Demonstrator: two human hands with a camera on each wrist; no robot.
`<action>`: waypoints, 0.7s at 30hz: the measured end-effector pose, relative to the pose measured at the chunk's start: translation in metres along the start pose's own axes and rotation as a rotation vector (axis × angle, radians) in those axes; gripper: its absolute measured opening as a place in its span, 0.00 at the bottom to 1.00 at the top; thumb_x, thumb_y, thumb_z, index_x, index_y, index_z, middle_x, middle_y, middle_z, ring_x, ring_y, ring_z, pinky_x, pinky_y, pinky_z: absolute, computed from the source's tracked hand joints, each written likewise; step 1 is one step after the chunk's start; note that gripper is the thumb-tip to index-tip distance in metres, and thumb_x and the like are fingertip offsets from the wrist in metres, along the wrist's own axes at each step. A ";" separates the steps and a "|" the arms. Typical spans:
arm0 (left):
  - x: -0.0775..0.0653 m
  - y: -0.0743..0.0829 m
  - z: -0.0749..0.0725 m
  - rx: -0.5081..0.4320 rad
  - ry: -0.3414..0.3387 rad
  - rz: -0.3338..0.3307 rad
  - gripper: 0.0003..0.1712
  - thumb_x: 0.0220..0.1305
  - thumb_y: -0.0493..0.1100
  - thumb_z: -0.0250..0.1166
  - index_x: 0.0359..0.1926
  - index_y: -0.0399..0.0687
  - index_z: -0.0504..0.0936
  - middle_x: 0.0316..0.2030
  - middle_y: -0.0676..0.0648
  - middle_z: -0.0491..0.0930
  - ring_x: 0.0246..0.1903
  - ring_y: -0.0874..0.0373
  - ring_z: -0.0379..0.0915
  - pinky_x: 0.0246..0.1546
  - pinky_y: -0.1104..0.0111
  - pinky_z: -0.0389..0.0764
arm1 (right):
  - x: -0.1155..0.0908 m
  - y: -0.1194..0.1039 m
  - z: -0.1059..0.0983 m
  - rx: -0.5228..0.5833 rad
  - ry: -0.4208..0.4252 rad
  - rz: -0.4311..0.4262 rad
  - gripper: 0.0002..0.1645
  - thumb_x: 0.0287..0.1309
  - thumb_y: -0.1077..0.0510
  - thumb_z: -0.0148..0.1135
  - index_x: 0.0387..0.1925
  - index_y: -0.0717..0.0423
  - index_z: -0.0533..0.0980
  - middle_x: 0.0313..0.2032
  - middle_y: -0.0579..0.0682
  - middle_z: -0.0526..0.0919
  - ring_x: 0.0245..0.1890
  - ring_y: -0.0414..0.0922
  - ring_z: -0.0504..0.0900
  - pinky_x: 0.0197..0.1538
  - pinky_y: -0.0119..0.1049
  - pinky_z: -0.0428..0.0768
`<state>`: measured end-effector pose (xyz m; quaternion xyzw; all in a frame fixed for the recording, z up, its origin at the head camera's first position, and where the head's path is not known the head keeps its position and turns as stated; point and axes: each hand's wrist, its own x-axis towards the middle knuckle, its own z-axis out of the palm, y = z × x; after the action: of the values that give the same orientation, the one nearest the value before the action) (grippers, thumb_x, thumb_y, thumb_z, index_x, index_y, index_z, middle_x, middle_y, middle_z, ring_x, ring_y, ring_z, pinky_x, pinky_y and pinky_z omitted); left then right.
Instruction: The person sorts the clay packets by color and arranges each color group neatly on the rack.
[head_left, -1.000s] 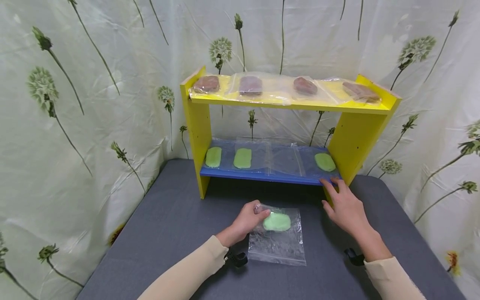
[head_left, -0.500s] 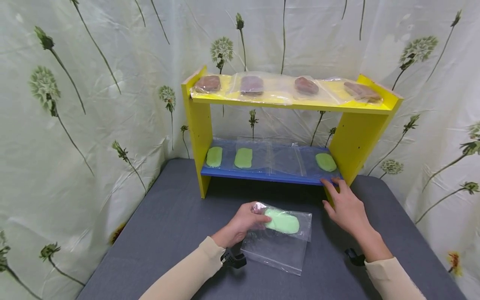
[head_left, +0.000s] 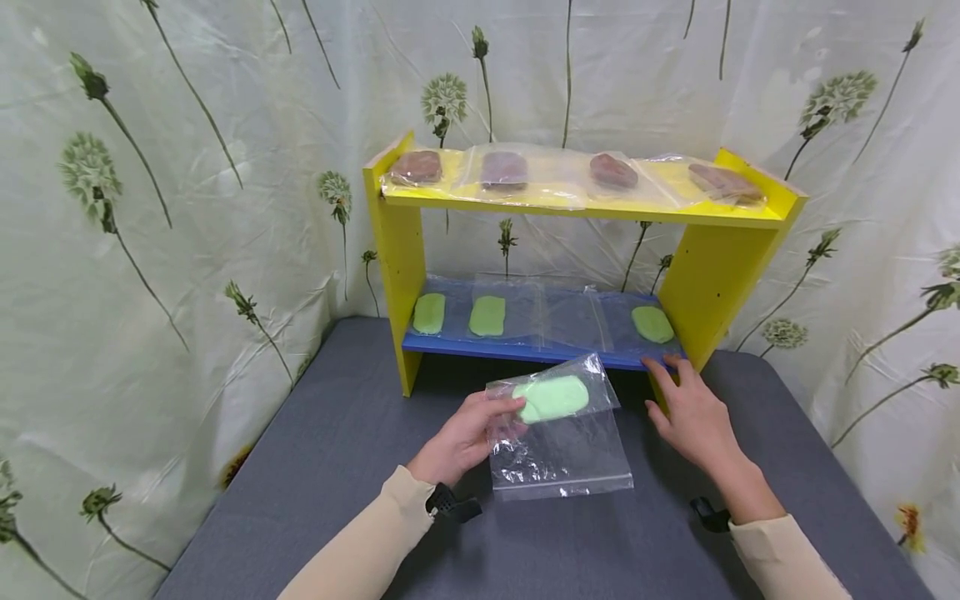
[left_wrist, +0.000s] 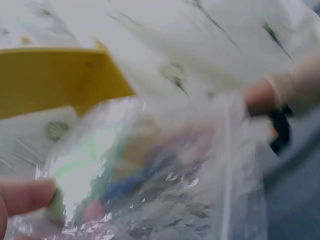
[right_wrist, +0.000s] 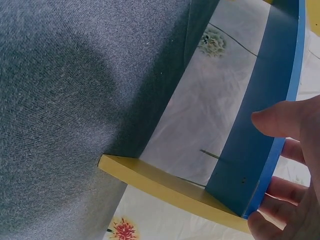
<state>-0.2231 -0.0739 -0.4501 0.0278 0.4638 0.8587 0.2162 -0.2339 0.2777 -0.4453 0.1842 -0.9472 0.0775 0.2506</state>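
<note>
My left hand (head_left: 467, 432) pinches a clear zip bag (head_left: 558, 458) near its upper left, thumb against a pale green, bar-shaped slab (head_left: 555, 398) inside. The bag is raised above the table in front of the shelf unit, its zip end hanging toward me. In the left wrist view, the bag (left_wrist: 175, 200) is blurred and covers much of the shelf behind it. My right hand (head_left: 693, 412) rests its fingertips on the front edge of the blue lower shelf (head_left: 525, 354), near the right end. Its fingers are relaxed, with the thumb lower down.
Bagged green slabs (head_left: 429, 314) lie on the blue shelf, with a stretch of flat clear bag film between the middle and right ones. Several bagged reddish-brown slabs (head_left: 613, 171) line the yellow top shelf (head_left: 555, 202). Dark grey cloth covers the table (head_left: 322, 483); a flowered curtain (head_left: 225, 167) hangs behind.
My left hand has lifted the zip bag off the table and moved it up toward the shelf, turning the slab's end upward. The right hand stays on the shelf edge.
</note>
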 end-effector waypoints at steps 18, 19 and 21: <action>0.025 0.084 0.025 0.109 0.368 0.601 0.22 0.68 0.38 0.67 0.59 0.38 0.72 0.50 0.38 0.76 0.48 0.44 0.80 0.49 0.58 0.84 | 0.000 0.000 -0.002 -0.001 0.014 -0.022 0.43 0.54 0.54 0.72 0.70 0.51 0.66 0.61 0.66 0.67 0.45 0.64 0.79 0.20 0.53 0.80; 0.029 0.088 0.028 0.180 0.402 0.661 0.21 0.67 0.39 0.68 0.57 0.39 0.74 0.48 0.39 0.78 0.47 0.43 0.81 0.48 0.57 0.84 | 0.000 0.000 -0.002 0.000 0.016 -0.023 0.43 0.54 0.54 0.73 0.70 0.51 0.66 0.61 0.66 0.68 0.45 0.64 0.79 0.20 0.53 0.81; 0.036 0.096 0.032 0.364 0.489 0.791 0.17 0.66 0.42 0.70 0.53 0.42 0.79 0.43 0.42 0.81 0.42 0.45 0.83 0.44 0.57 0.85 | 0.000 0.001 -0.001 0.000 0.020 -0.023 0.43 0.54 0.54 0.73 0.70 0.51 0.66 0.61 0.66 0.68 0.45 0.64 0.79 0.21 0.53 0.81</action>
<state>-0.2812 -0.0798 -0.3596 0.0368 0.5972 0.7614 -0.2495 -0.2340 0.2786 -0.4442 0.1942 -0.9426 0.0763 0.2608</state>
